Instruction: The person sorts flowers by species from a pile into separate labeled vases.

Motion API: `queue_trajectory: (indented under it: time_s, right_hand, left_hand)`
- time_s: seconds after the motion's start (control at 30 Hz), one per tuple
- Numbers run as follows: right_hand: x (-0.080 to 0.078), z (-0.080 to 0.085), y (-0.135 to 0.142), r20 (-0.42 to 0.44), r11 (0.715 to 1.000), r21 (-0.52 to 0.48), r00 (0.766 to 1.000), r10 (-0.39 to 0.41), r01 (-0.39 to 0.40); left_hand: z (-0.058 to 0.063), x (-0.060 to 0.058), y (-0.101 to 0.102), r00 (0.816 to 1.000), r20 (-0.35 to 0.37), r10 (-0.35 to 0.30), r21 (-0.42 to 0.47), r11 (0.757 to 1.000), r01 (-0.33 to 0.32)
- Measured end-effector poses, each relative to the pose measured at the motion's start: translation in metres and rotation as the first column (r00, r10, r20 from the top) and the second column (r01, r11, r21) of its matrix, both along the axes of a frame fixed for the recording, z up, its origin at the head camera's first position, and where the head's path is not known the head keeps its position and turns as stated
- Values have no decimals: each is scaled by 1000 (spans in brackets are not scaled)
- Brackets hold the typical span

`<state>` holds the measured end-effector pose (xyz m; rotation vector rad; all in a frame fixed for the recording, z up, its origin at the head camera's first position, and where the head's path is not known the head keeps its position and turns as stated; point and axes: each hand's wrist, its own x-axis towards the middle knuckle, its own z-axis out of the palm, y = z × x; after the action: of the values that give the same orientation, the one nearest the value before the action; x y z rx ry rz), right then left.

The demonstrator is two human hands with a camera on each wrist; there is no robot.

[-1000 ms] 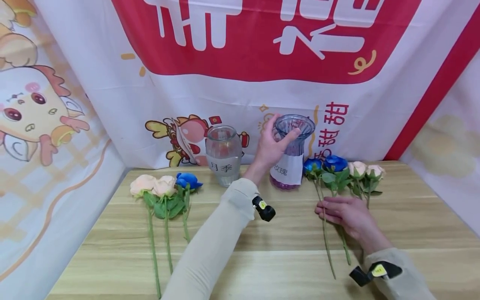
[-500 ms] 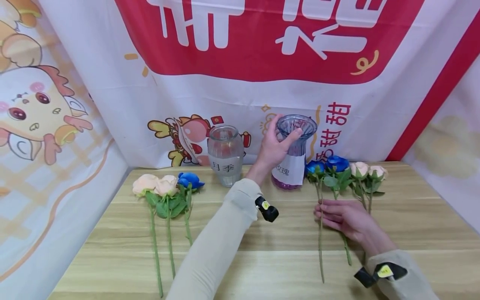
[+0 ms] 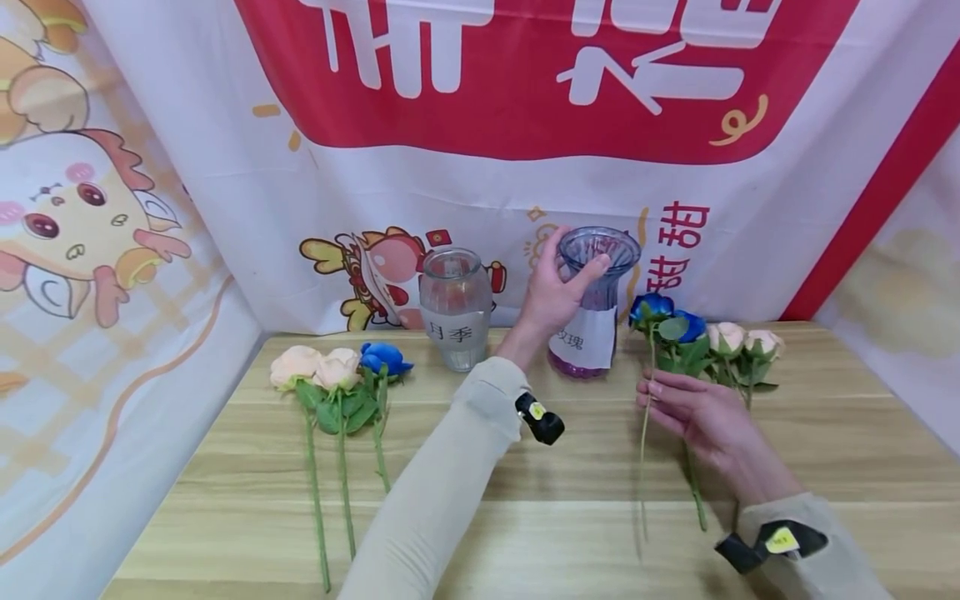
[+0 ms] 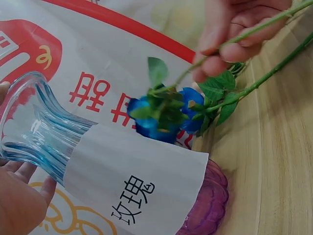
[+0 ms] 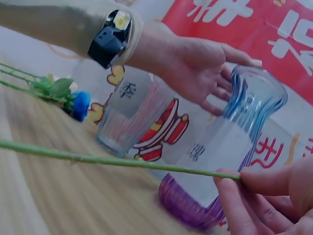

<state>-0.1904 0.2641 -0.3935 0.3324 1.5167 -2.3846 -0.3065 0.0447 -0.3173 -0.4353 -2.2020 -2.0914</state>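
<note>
My left hand (image 3: 557, 292) grips the flared neck of a blue-to-purple glass vase (image 3: 592, 292), which stands upright with a white paper label (image 4: 134, 181) on it. Between thumb and fingers, my right hand (image 3: 697, 412) pinches the green stem (image 5: 122, 161) of a blue rose (image 3: 651, 308), held raised off the table. A second blue rose (image 3: 690, 327) lies just behind it, its stem partly under the right hand. Two pale pink roses (image 3: 726, 338) lie farther right, their stems mostly hidden by that hand.
A clear glass vase (image 3: 455, 304) with a white label stands left of the gripped one. At the left of the wooden table (image 3: 247, 483) lie two pale roses (image 3: 337, 368) and a blue rose (image 3: 384, 358). A printed cloth (image 3: 360, 192) hangs close behind the vases.
My right hand has lifted the nearer blue rose off the table, its bloom rising and its stem swinging more upright. The left hand keeps its grip on the vase.
</note>
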Motion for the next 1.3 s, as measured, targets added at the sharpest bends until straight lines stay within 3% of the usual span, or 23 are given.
queue_trajectory:
  time_s: [0.23,0.43,0.7,1.07,1.3]
  right_hand:
    - [-2,21,1,-37,983,-110,988,-151,146]
    - [-6,31,5,-26,926,-202,944,-330,318]
    - [-12,41,3,-48,795,-478,893,-447,373]
    - [-19,57,2,-49,642,-674,844,-534,366]
    - [-23,68,7,58,492,-764,804,-592,418]
  left_hand:
    - [1,2,3,1000,2,7,8,1000,-7]
    - [2,2,3,1000,-3,-4,14,1000,4]
    - [0,1,0,1000,4,-9,25,1000,9]
    - [-2,0,-1,1000,6,1,10,1000,-1]
    - [-1,1,2,999,27,18,-4,1000,-18]
